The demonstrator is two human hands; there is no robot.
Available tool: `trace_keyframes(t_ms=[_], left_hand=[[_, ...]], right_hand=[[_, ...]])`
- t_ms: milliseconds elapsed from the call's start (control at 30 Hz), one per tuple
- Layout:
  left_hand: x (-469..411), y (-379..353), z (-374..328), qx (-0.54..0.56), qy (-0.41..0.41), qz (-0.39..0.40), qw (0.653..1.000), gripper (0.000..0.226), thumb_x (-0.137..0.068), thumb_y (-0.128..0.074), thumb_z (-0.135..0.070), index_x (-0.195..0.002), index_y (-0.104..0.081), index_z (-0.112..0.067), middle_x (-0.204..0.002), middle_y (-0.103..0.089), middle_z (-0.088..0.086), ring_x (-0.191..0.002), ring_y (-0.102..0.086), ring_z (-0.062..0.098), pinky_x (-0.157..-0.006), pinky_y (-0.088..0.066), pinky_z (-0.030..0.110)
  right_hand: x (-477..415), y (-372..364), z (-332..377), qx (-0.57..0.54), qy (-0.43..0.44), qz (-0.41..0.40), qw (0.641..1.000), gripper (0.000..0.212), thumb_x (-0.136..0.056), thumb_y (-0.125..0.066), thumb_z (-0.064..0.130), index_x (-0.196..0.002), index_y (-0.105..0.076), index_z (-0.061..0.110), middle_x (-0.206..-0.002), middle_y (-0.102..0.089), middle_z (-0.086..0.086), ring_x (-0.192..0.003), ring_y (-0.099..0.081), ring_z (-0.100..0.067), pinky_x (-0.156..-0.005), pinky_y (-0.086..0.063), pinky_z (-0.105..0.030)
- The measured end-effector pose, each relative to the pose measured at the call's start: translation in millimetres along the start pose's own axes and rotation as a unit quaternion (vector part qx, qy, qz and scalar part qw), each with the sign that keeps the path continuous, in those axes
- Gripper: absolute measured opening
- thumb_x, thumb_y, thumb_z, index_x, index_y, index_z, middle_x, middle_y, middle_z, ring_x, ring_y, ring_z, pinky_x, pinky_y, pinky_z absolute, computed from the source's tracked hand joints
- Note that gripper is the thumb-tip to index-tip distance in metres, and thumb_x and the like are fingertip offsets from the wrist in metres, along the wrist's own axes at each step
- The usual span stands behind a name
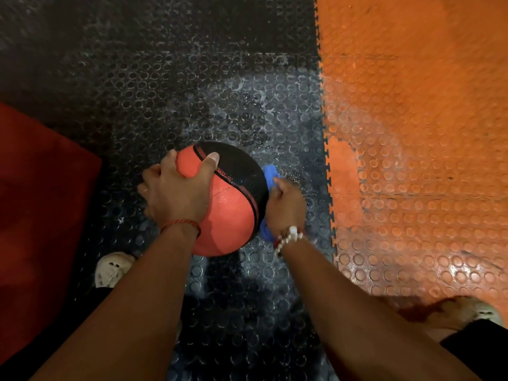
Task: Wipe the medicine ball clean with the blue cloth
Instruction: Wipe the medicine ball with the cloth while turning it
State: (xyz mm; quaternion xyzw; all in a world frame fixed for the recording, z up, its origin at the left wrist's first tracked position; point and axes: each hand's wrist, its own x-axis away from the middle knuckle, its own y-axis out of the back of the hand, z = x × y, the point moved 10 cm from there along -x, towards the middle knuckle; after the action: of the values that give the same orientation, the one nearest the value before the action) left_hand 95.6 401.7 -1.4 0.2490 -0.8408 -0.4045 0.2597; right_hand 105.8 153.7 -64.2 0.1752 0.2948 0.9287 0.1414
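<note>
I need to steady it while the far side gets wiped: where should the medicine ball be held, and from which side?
Hold the medicine ball on its upper left, from the side opposite the blue cloth. It is round with no handle, so a wide spread palm works best, probably as the left hand does now, thumb across the seam. That braces it against the right hand pressing the cloth on the right flank.

head view, steeply downward, close above floor (247,312)

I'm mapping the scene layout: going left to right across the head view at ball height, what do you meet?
Red pad → left hand → medicine ball → right hand holding the blue cloth → orange floor tiles.
</note>
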Motion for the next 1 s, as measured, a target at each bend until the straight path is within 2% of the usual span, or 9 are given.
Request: trace_keyframes(t_ms=[133, 200, 333, 400, 500, 633, 767, 867, 1000], left_hand=[[-2.6, -1.2, 1.0, -0.006, 0.001, 0.000, 1.000, 0.085, -0.071, -0.049, -0.081, -0.142, -0.039, -0.035, -0.143, -0.037, 0.007, -0.132, -0.031, 0.030, -0.101, -0.032, 0.052], [-2.7, -0.7, 1.5, -0.007, 0.000, -0.009, 1.000, 0.080, -0.075, -0.045, -0.079, -0.142, -0.040, -0.035, -0.143, -0.037, 0.007, -0.132, -0.031, 0.031, -0.102, -0.031, 0.053], [-1.7, 1.2, 3.5, 0.001, -0.003, -0.022, 1.000, 0.064, -0.088, -0.039, -0.066, -0.143, -0.041, -0.033, -0.143, -0.038, 0.008, -0.132, -0.031, 0.030, -0.105, -0.031, 0.051], [-2.0, 2.3, 2.5, 0.001, -0.005, -0.025, 1.000, 0.059, -0.091, -0.038, -0.061, -0.143, -0.041, -0.033, -0.143, -0.038, 0.008, -0.132, -0.031, 0.030, -0.105, -0.030, 0.049], [-2.0, 1.6, 1.2, 0.003, -0.007, -0.023, 1.000, 0.059, -0.091, -0.039, -0.060, -0.143, -0.041, -0.034, -0.143, -0.038, 0.007, -0.132, -0.031, 0.029, -0.105, -0.030, 0.049], [-2.8, 0.7, 1.8, 0.005, -0.004, -0.022, 1.000, 0.059, -0.090, -0.039, -0.061, -0.142, -0.042, -0.034, -0.142, -0.039, 0.007, -0.131, -0.032, 0.029, -0.104, -0.033, 0.052], [-5.2, 0.6, 3.3, 0.003, 0.002, -0.021, 1.000, 0.059, -0.090, -0.039, -0.061, -0.142, -0.042, -0.035, -0.143, -0.038, 0.007, -0.132, -0.031, 0.029, -0.105, -0.030, 0.052], [-5.3, 0.8, 5.7, 0.001, 0.002, -0.024, 1.000, 0.058, -0.090, -0.040, -0.060, -0.142, -0.042, -0.035, -0.144, -0.038, 0.007, -0.133, -0.031, 0.029, -0.106, -0.030, 0.050], [-5.9, 2.4, 7.1, 0.011, -0.001, -0.023, 1.000, 0.057, -0.089, -0.042, -0.059, -0.141, -0.044, -0.036, -0.144, -0.039, 0.007, -0.133, -0.032, 0.029, -0.106, -0.030, 0.048]], right_hand=[[55.9, 15.1, 20.6, -0.081, 0.075, -0.056, 0.992, 0.032, -0.091, -0.045, 0.016, -0.118, -0.063, 0.014, -0.112, -0.057, -0.008, -0.093, -0.056, -0.013, -0.083, -0.045, -0.022], [69.3, 15.0, 49.5, -0.080, 0.146, -0.043, 0.985, 0.037, -0.089, -0.041, 0.022, -0.117, -0.064, 0.017, -0.113, -0.056, -0.008, -0.088, -0.059, -0.016, -0.076, -0.049, -0.025], [64.5, 6.3, 98.8, -0.002, 0.277, -0.009, 0.961, 0.040, -0.083, -0.038, 0.018, -0.110, -0.068, 0.013, -0.116, -0.058, -0.014, -0.083, -0.065, -0.026, -0.067, -0.050, -0.025], [41.9, 6.3, 101.1, 0.034, 0.261, -0.005, 0.965, 0.040, -0.087, -0.036, 0.018, -0.112, -0.067, 0.014, -0.115, -0.058, -0.014, -0.076, -0.064, -0.027, -0.066, -0.049, -0.026], [6.2, 4.1, 77.7, 0.072, 0.175, 0.004, 0.982, 0.032, -0.093, -0.040, 0.009, -0.116, -0.063, 0.012, -0.116, -0.056, -0.014, -0.084, -0.062, -0.028, -0.074, -0.049, -0.029], [-0.2, 8.5, 44.5, 0.031, 0.092, -0.012, 0.995, 0.032, -0.091, -0.043, 0.005, -0.113, -0.065, 0.012, -0.112, -0.058, -0.013, -0.091, -0.061, -0.028, -0.076, -0.045, -0.026], [51.7, 13.4, 62.8, -0.007, 0.174, -0.033, 0.984, 0.034, -0.088, -0.044, 0.015, -0.114, -0.065, 0.018, -0.114, -0.056, -0.009, -0.084, -0.059, -0.017, -0.071, -0.040, -0.016], [64.9, 7.9, 86.6, -0.003, 0.259, -0.011, 0.966, 0.037, -0.085, -0.040, 0.019, -0.110, -0.067, 0.014, -0.118, -0.058, -0.012, -0.091, -0.064, -0.022, -0.073, -0.048, -0.023], [35.7, 3.0, 99.3, 0.053, 0.275, 0.004, 0.960, 0.036, -0.087, -0.040, 0.016, -0.110, -0.067, 0.015, -0.114, -0.059, -0.012, -0.070, -0.062, -0.027, -0.064, -0.051, -0.025]])
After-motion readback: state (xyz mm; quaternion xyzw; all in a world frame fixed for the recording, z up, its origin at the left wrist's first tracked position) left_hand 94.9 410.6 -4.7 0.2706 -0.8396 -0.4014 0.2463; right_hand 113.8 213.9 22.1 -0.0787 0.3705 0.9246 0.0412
